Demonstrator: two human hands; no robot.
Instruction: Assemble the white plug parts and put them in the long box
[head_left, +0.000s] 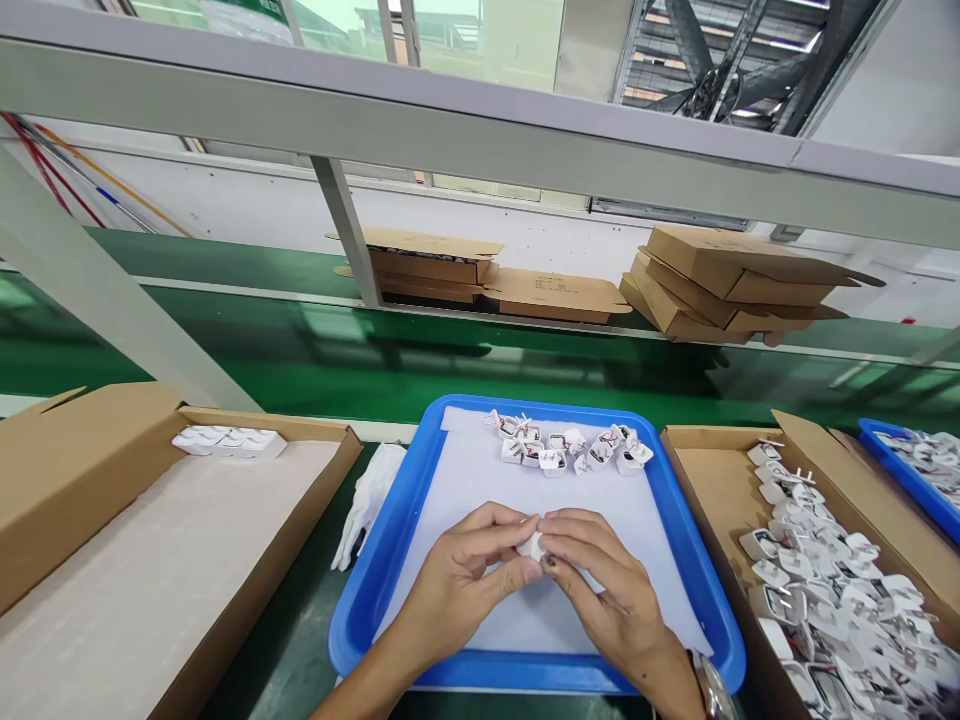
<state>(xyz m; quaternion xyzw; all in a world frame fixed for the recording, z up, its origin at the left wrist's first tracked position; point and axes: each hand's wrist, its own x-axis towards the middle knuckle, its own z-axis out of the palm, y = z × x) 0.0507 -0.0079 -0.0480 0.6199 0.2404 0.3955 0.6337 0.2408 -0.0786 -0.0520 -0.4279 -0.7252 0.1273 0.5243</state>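
Observation:
Both hands meet over the front half of a blue tray (345,610) lined with white sheet. Between their fingertips is a small white plastic part (532,546), mostly covered by the fingers. My left hand (476,565) pinches it from the left, and my right hand (604,575) grips it from the right. Farther back on the same tray lie several open white housings (553,461) with small wires showing.
A cardboard box (349,450) at left holds a row of white pieces (229,441). White gloves (371,500) lie beside the tray. At right, another box (694,490) holds many white housings (847,600); a second blue tray (900,500) is beyond. Cardboard boxes (735,285) stand behind.

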